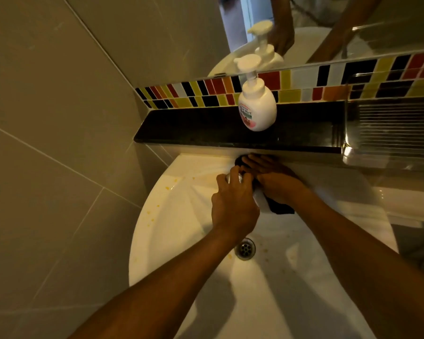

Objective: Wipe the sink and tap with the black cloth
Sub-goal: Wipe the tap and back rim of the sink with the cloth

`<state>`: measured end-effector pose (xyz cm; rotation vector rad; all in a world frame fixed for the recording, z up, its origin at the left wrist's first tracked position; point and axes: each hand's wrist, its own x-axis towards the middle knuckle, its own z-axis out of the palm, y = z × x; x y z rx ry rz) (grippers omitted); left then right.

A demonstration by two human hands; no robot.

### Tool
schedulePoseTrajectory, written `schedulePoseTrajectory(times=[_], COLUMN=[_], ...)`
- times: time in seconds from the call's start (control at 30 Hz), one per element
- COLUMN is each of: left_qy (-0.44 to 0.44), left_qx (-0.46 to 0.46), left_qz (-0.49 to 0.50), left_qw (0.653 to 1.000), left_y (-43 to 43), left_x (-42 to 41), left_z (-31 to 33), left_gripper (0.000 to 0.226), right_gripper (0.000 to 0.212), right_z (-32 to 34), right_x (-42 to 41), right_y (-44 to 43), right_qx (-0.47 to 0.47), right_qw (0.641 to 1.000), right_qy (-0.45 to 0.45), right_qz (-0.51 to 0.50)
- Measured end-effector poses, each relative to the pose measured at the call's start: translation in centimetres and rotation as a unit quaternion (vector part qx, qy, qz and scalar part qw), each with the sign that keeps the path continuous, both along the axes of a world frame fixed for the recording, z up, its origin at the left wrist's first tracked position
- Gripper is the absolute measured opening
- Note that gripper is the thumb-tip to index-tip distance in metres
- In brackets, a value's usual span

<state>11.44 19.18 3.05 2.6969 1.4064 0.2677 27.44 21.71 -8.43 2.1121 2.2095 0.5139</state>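
Right hand (277, 182): fingers pressing black cloth (280, 207) around the tap (260, 200) (mostly hidden), likely to rub it. Left hand (233, 204): fingers curled on the tap top, seemingly steadying it above the sink (181, 216).

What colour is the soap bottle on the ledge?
White, with a small pink-and-green label; the soap bottle shows clearly in the head view.

Home bathroom: white sink (171, 216), mirror (328, 25), soap dispenser (256, 104), tiled walls (47, 118).

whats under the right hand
The black cloth, pressed by the right hand at the sink's back; its ends show either side. The tap is mostly covered.
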Motion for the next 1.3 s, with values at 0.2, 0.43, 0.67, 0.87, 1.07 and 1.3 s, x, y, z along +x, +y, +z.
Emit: schedulePoseTrajectory(times=[0.2, 0.43, 0.67, 0.87, 1.07, 1.3], left_qy=[0.016, 0.014, 0.013, 0.015, 0.009, 0.011], left_qx=[0.002, -0.004, -0.018, -0.021, -0.026, -0.018], left_qz=[-0.002, 0.007, 0.011, 0.006, 0.007, 0.011], left_qw=[1.0, 1.0, 1.0, 1.0, 1.0, 1.0], left_y=[0.0, 0.0, 0.0, 0.1, -0.1, -0.2], left_x=[0.0, 0.1, 0.2, 0.1, 0.1, 0.1], left_z=[-0.1, 0.0, 0.2, 0.2, 0.1, 0.2], left_gripper=[0.037, 0.039, 0.042, 0.043, 0.038, 0.044], right_gripper=[0.073, 0.068, 0.065, 0.058, 0.054, 0.096], right_z=[-0.1, 0.3, -0.3, 0.5, 0.0, 1.3], right_x=[0.1, 4.4, 1.5, -3.7, -5.5, 0.5], right_y=[-2.8, -9.3, -7.7, -2.7, -5.7, -14.0], right_qx=[-0.009, 0.0, -0.009, -0.017, 0.048, -0.088], right_qw=[0.996, 0.987, 0.994, 0.974, 0.934, 0.966], right_qy=[0.064, 0.125, 0.102, 0.192, 0.337, 0.224], right_qz=[0.06, 0.101, -0.042, -0.12, -0.111, -0.091])
